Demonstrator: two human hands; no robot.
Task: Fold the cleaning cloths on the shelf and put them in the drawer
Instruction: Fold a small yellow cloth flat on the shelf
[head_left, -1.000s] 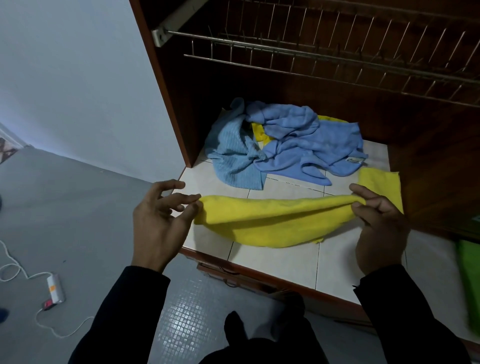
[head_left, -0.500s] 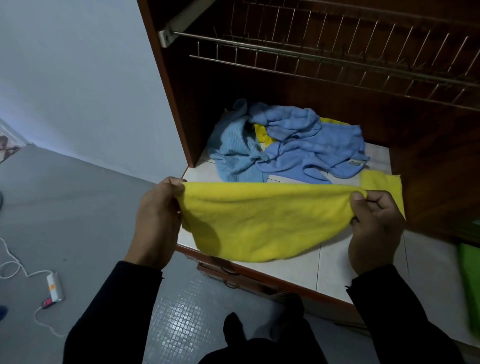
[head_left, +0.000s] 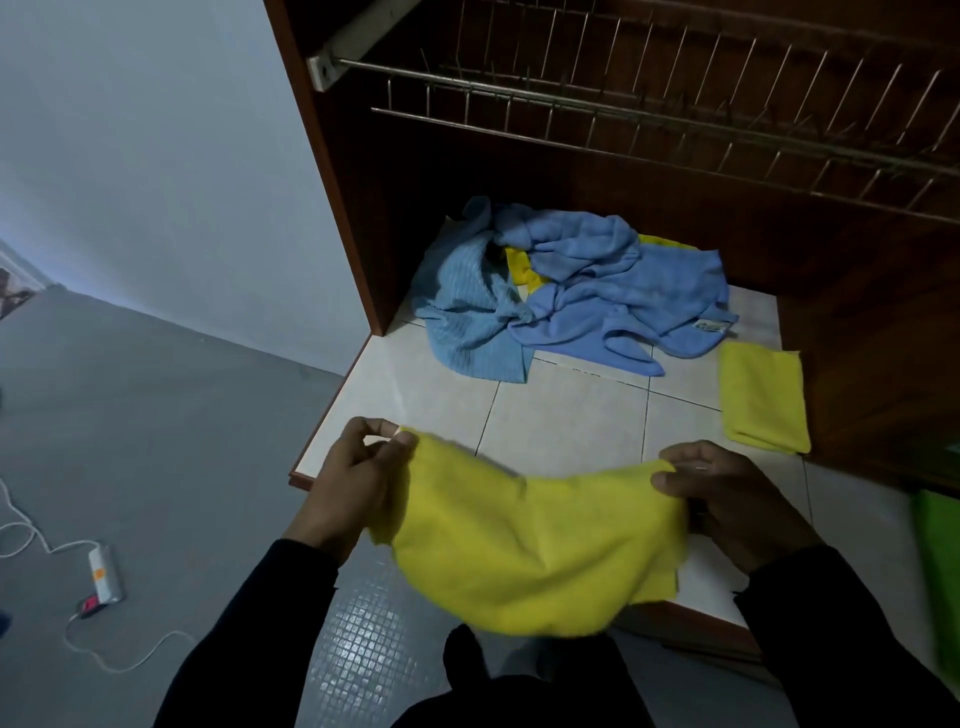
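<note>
Beyond the fingers: crumpled blue cloths (head_left: 576, 291) heaped at the back of the tiled shelf (head_left: 566, 421), apart from both hands.
Right of them: folded yellow cloth (head_left: 763, 402), lying flat.
Left hand (head_left: 358, 478): fingers pinch one top corner of the yellow cloth (head_left: 530, 551).
Right hand (head_left: 737, 499): fingers grip the opposite corner.
Cloth: sags between the hands over the shelf's front edge.

A wire dish rack (head_left: 675, 119) hangs overhead, and a white power strip (head_left: 105, 571) lies on the grey floor (head_left: 156, 441).
</note>
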